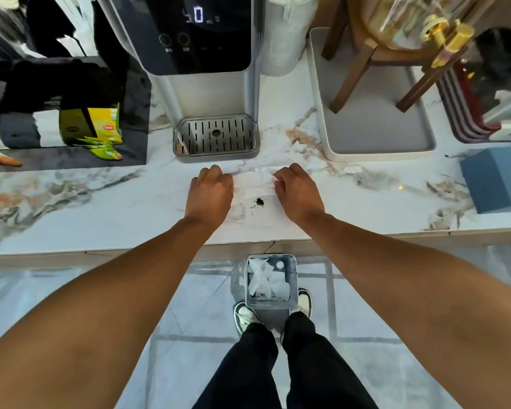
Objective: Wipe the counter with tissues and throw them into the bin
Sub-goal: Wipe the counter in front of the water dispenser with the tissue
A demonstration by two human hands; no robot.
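A white tissue [255, 184] lies spread on the marble counter [101, 208] in front of the water dispenser. My left hand [210, 188] grips its left edge and my right hand [297, 188] grips its right edge, both with fingers curled. A small dark clump of dirt [259, 201] with a few scattered specks sits on the counter just below the tissue, between my hands. On the floor below the counter edge stands a square metal bin [270, 280] holding several crumpled white tissues, right in front of my feet.
A water dispenser [201, 69] with a drip tray [216, 137] stands behind the tissue. A grey tray [366, 125] carries a wooden stand at the right. A blue tissue box [496, 178] sits far right. A yellow tea box [101, 125] lies at the left.
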